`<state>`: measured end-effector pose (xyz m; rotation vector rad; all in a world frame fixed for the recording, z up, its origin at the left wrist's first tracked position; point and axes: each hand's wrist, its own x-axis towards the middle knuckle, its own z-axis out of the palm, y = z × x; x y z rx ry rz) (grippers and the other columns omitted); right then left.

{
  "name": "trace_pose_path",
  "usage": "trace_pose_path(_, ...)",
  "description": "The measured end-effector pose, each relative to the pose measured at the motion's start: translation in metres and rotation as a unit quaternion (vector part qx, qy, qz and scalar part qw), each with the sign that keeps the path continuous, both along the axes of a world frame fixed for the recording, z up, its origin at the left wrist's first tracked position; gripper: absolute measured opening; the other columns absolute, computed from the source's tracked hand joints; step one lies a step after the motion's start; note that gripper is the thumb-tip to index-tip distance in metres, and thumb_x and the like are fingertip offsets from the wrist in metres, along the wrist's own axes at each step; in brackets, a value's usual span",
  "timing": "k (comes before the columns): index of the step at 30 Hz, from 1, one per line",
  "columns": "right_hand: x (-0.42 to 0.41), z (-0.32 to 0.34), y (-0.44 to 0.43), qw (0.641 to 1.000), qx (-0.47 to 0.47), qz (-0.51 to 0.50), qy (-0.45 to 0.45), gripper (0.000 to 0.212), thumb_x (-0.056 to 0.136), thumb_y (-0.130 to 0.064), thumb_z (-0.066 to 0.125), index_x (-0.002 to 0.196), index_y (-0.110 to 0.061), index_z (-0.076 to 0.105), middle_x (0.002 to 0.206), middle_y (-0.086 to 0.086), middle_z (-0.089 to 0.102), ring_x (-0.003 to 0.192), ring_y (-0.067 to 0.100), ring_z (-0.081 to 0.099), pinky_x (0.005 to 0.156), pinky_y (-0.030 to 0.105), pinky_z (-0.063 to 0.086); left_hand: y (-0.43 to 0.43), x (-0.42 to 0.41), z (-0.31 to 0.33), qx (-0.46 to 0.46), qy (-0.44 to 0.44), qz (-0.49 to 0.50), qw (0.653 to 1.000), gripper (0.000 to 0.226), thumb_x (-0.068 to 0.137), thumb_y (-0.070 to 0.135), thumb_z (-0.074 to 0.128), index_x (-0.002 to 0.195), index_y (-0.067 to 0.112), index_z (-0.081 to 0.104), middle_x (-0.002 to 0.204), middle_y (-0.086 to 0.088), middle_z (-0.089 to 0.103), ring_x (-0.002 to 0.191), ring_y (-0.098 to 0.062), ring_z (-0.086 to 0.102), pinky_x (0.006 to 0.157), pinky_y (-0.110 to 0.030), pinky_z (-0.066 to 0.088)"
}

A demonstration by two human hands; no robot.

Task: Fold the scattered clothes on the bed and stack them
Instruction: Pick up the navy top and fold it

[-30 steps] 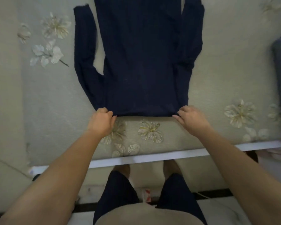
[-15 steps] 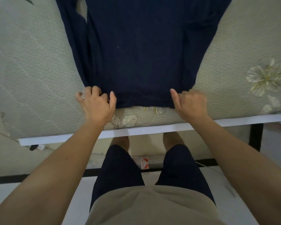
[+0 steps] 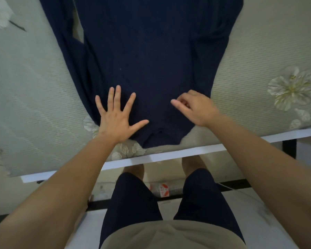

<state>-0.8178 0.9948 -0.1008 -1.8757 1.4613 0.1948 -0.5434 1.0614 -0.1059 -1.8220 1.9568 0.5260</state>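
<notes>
Smoothing the hem, with folding seemingly not yet begun.
One left hand (image 3: 115,119) lies flat, fingers spread wide, on the near hem of the navy top (image 3: 151,60); the right hand (image 3: 196,106) sits curled at that hem, grip unclear. Unfolded, the garment lies on the bed (image 3: 250,78), sleeves alongside; no stack shows.

The dark navy long-sleeved garment (image 3: 151,51) fills the middle of the bed, from its near edge to the far side. Left and right of it, the pale green flowered bed cover (image 3: 34,87) lies bare, open to reach.
</notes>
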Motion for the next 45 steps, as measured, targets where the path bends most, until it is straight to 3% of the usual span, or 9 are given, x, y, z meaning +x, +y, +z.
trace_pose_path(8,-0.047,-0.01,-0.156,0.917,-0.208,-0.339,0.007,0.041,0.099,-0.039,0.052,0.133,-0.017,0.055,0.133,0.01,0.05,0.122,0.023,0.05,0.104,0.031,0.038,-0.141,-0.062,-0.011,-0.097,0.086,-0.019,0.991,0.08,0.095,0.07,0.026,0.157,0.032,-0.009,0.163,-0.014,-0.021,0.15,-0.034,-0.018,0.117,-0.065,-0.003)
trace_pose_path(14,-0.074,-0.03,-0.245,0.847,-0.023,-0.519,-0.114,0.035,0.094,-0.045,0.061,0.112,-0.015,0.064,0.11,0.003,0.067,0.097,0.017,0.063,0.081,0.032,0.054,-0.212,-0.134,-0.027,-0.073,0.104,-0.045,0.991,0.072,0.097,0.068,0.018,0.155,0.038,-0.014,0.163,-0.007,-0.023,0.149,-0.032,-0.022,0.115,-0.069,-0.003)
trace_pose_path(18,-0.123,-0.047,-0.242,0.796,0.003,-0.598,-0.097,0.022,0.098,-0.023,0.047,0.102,-0.011,0.065,0.099,-0.002,0.064,0.097,0.016,0.061,0.078,0.027,0.049,-0.216,-0.159,-0.041,0.003,0.097,-0.031,0.995,0.085,0.09,0.079,0.014,0.152,0.036,-0.024,0.161,-0.005,-0.029,0.146,-0.033,-0.029,0.111,-0.072,-0.008)
trace_pose_path(22,-0.195,-0.069,-0.206,0.62,-0.054,-0.78,-0.061,0.041,0.086,-0.013,0.048,0.124,-0.002,0.06,0.114,0.008,0.068,0.103,0.024,0.068,0.087,0.036,0.058,-0.212,-0.165,-0.048,0.011,0.049,-0.034,0.998,0.108,0.074,0.095,0.01,0.147,0.03,-0.035,0.155,-0.008,-0.04,0.142,-0.037,-0.035,0.109,-0.074,-0.01)
trace_pose_path(30,-0.2,-0.053,-0.12,0.567,-0.099,-0.816,0.044,0.049,0.106,-0.033,0.029,0.131,-0.004,0.06,0.136,0.017,0.059,0.125,0.034,0.053,0.097,0.033,0.036,-0.213,-0.171,-0.051,0.012,0.037,-0.029,0.999,0.108,0.07,0.097,0.011,0.148,0.036,-0.031,0.154,-0.009,-0.041,0.143,-0.039,-0.034,0.109,-0.075,-0.006)
trace_pose_path(33,-0.183,-0.047,-0.107,0.609,-0.186,-0.769,0.045,0.049,0.089,-0.039,0.043,0.112,0.0,0.062,0.11,0.018,0.062,0.103,0.032,0.057,0.094,0.037,0.039,-0.213,-0.171,-0.051,0.009,0.035,-0.027,0.999,0.109,0.07,0.098,0.013,0.149,0.037,-0.03,0.155,-0.009,-0.04,0.143,-0.039,-0.033,0.109,-0.075,-0.005)
trace_pose_path(38,-0.164,-0.038,-0.16,0.745,-0.326,-0.576,0.081,0.057,0.089,-0.03,0.055,0.14,-0.003,0.047,0.145,0.018,0.044,0.137,0.032,0.04,0.111,0.034,0.024,-0.212,-0.17,-0.051,0.011,0.026,-0.029,0.999,0.111,0.068,0.098,0.014,0.148,0.037,-0.032,0.155,-0.009,-0.04,0.143,-0.039,-0.033,0.11,-0.075,-0.005)
trace_pose_path(41,-0.166,-0.035,-0.194,0.849,-0.202,-0.466,0.144,0.077,0.095,-0.046,0.056,0.155,-0.008,0.025,0.157,0.014,0.034,0.146,0.03,0.029,0.118,0.042,0.02,-0.213,-0.171,-0.051,0.017,0.027,-0.026,0.999,0.114,0.066,0.099,0.018,0.147,0.037,-0.034,0.154,-0.009,-0.041,0.142,-0.038,-0.034,0.109,-0.074,-0.008)
trace_pose_path(45,-0.196,-0.023,-0.216,0.894,-0.002,-0.445,0.059,0.045,0.088,-0.048,0.067,0.116,-0.012,0.064,0.116,0.008,0.066,0.112,0.025,0.061,0.09,0.035,0.049,-0.214,-0.173,-0.046,0.029,0.021,-0.023,0.999,0.117,0.064,0.098,0.02,0.147,0.036,-0.034,0.153,-0.008,-0.043,0.142,-0.038,-0.035,0.11,-0.074,-0.008)
